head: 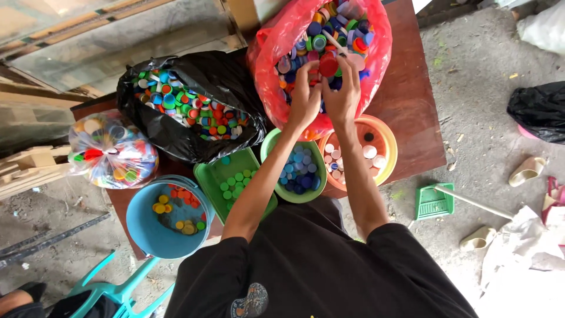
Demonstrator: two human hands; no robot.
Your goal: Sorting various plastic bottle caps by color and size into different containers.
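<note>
Both my hands reach into a red plastic bag (379,53) full of mixed-colour bottle caps at the far side of a brown table (412,118). My left hand (304,97) rests among the caps, fingers curled. Fingers of my right hand (344,94) pinch a red cap (328,65). Below my arms sit a green bowl (273,141) holding blue caps and an orange bowl (385,138) holding white and pink caps.
A black bag (223,76) of mixed caps and a clear tied bag (112,150) lie to the left. A green tray (206,176) holds green caps; a blue bucket (141,227) holds yellow and red ones. A green dustpan (434,201), sandals and another black bag (538,109) lie on the ground at right.
</note>
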